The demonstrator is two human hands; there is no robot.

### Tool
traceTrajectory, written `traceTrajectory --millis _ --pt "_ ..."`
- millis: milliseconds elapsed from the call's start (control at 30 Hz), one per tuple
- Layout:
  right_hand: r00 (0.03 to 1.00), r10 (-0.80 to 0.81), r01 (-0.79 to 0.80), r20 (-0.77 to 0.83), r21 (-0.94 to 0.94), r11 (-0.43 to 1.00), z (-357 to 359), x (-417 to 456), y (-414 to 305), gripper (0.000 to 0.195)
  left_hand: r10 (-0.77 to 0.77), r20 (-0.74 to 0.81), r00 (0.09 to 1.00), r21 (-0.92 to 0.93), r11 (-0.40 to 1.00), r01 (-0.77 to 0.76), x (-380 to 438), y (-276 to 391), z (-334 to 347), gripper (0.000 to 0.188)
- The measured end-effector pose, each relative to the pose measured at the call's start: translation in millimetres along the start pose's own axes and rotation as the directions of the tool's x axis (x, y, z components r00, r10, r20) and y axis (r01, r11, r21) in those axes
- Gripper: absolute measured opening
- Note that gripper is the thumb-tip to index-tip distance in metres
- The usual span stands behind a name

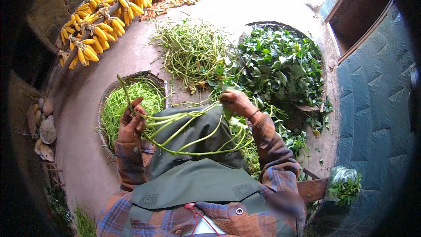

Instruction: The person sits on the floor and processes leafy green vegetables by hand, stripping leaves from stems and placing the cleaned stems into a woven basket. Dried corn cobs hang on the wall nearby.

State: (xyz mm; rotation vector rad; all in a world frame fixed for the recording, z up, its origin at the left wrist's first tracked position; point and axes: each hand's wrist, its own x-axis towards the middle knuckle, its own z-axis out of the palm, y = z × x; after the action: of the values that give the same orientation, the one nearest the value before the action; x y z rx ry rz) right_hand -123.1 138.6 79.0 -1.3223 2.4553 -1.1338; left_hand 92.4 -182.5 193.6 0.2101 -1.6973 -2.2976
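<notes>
My left hand [132, 120] grips the thick end of a leafy vine with several long green stalks [184, 115]. The stalks spread across the dark green apron [187, 138] on my lap. At their other ends my right hand [237, 102] is closed on the stalk tips and some leaves, slightly blurred. Beneath and behind my left hand stands a round basket [166, 89] heaped with thin green stalks [141, 93]. Beyond my hands lies a pile of long vine stems [190, 49], and to its right a large basket [279, 23] full of dark green leaves [283, 62].
Bundles of yellow corn cobs [105, 33] hang on a pole at the upper left. Stones [48, 131] lie by the left wall. A blue-green door [371, 105] is at the right, near a plastic bag of leaves [345, 184] and a wooden bench [312, 189].
</notes>
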Motion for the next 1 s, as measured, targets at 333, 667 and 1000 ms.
traceTrajectory --millis 333,667,1000 --pt "0.98 0.199 -0.185 0.01 -0.324 0.928 -7 -84 31 0.012 -0.147 -0.133 0.98 -0.191 0.974 0.121 22 -27 -11 0.043" --pt "0.759 0.462 -0.443 -0.459 0.155 0.883 20 -82 34 0.018 -0.18 -0.095 0.979 -0.216 0.964 0.156 26 -36 -12 0.046" --pt "0.663 0.64 -0.199 -0.387 0.734 0.65 59 -104 124 0.015 -0.177 -0.17 0.969 -0.158 0.976 0.151 27 -42 -6 0.042"
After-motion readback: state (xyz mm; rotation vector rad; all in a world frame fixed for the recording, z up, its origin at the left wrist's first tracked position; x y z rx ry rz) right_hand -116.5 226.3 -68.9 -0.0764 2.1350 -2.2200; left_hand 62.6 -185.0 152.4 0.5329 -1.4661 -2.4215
